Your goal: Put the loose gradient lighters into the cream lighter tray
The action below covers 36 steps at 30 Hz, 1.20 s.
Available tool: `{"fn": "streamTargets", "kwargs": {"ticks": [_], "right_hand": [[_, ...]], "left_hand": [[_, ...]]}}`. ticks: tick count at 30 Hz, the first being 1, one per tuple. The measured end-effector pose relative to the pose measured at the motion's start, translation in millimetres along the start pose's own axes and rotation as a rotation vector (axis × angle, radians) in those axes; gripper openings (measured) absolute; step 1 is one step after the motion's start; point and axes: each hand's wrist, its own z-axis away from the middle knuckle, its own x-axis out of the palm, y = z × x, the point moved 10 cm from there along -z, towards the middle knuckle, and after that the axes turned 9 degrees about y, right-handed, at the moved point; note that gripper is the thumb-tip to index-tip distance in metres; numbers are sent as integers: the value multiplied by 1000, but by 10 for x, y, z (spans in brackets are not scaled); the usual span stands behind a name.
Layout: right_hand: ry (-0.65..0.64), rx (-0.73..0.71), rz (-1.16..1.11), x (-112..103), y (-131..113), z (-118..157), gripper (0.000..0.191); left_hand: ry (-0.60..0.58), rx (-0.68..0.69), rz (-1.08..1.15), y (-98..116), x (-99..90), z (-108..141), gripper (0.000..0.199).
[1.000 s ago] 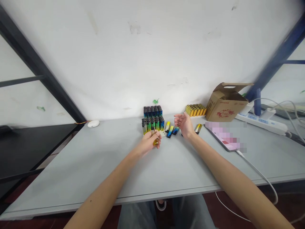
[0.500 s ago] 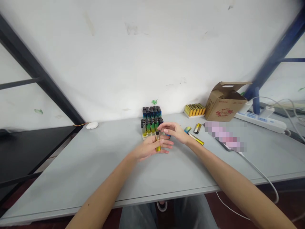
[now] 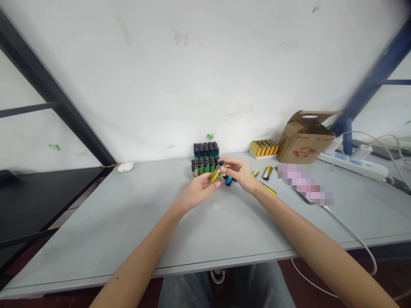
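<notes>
Between my hands is a yellow, shiny lighter (image 3: 215, 173) with a black top, tilted to the right. My left hand (image 3: 201, 190) is closed around its lower part, thumb on the near side. The fingers of my right hand (image 3: 239, 173) close on its upper end near the black top; part of that grip is hidden. Just behind my hands stand upright lighters in rows, a green group (image 3: 201, 167) in front and a blue group (image 3: 206, 149) at the back. A blue lighter (image 3: 228, 181) lies on the table beneath my right hand.
Right of my hands lie a yellow lighter (image 3: 267, 173) and a long yellow strip (image 3: 269, 188). Farther back are a tray of yellow cylinders (image 3: 264, 148), an open cardboard box (image 3: 305, 143) and a power strip (image 3: 356, 164). A white case (image 3: 125, 167) sits at left on the grey table (image 3: 144, 248).
The lighter has gone from upright to tilted and moved slightly up. My left fingers have closed around it, and my right fingers have come to its upper end.
</notes>
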Motion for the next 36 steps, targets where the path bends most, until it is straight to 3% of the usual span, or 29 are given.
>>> {"fn": "streamTargets", "kwargs": {"ticks": [5, 8, 13, 21, 30, 36], "right_hand": [[186, -132, 182, -67, -78, -28, 23], [210, -70, 190, 24, 47, 3, 25], [205, -59, 236, 209, 217, 60, 26], [145, -63, 369, 333, 385, 65, 21], [173, -156, 663, 397, 330, 44, 16], [201, -149, 701, 361, 200, 54, 23]], "left_hand": [[528, 387, -281, 441, -558, 106, 22], [670, 615, -484, 633, -645, 236, 18], [661, 675, -682, 553, -677, 154, 21], [633, 685, -778, 486, -705, 107, 29], [535, 832, -854, 511, -545, 154, 33], [583, 848, -940, 533, -555, 162, 31]]}}
